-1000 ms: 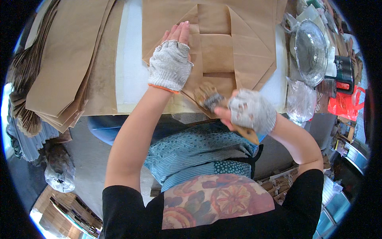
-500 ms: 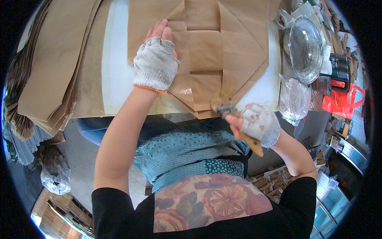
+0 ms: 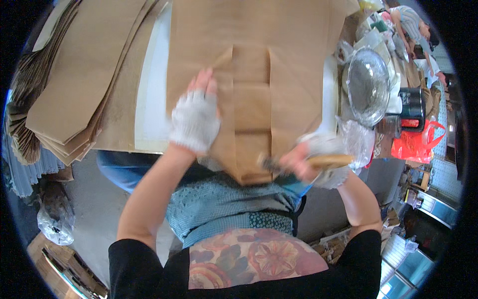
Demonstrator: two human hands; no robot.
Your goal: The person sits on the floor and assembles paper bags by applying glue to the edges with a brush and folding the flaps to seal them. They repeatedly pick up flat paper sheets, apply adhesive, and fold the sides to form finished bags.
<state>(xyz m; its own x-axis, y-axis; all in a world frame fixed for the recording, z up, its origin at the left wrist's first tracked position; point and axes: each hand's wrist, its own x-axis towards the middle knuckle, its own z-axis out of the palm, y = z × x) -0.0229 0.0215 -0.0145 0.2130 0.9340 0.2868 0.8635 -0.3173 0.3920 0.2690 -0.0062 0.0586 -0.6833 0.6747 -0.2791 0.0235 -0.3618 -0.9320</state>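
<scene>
A large folded brown paper sack [image 3: 295, 94] lies before me, its creased, pointed near end hanging over the table's front edge toward my apron. My left hand [image 3: 195, 119], in a white fingerless glove, rests flat on the left part of the paper with fingers stretched out. In a matching glove, my right hand [image 3: 311, 159] is closed round the wooden handle of a brush [image 3: 332, 161]. The handle points right and the brush head lies left, at the sack's near right edge. Motion blurs the brush head, so its contact with the paper is unclear.
Stacked brown paper pieces [image 3: 74, 74] lie at the left of the table. A white sheet [image 3: 153, 112] shows under the sack. On the right are a plastic-wrapped round dish [image 3: 368, 87], a black mug-like container [image 3: 412, 107] and a red bag [image 3: 417, 142]. Another person [image 3: 406, 25] is at far right.
The sack has slid toward me, its near point now farther past the table edge. My left hand moved nearer with it. My right hand lowered slightly, and the brush handle swung to point right.
</scene>
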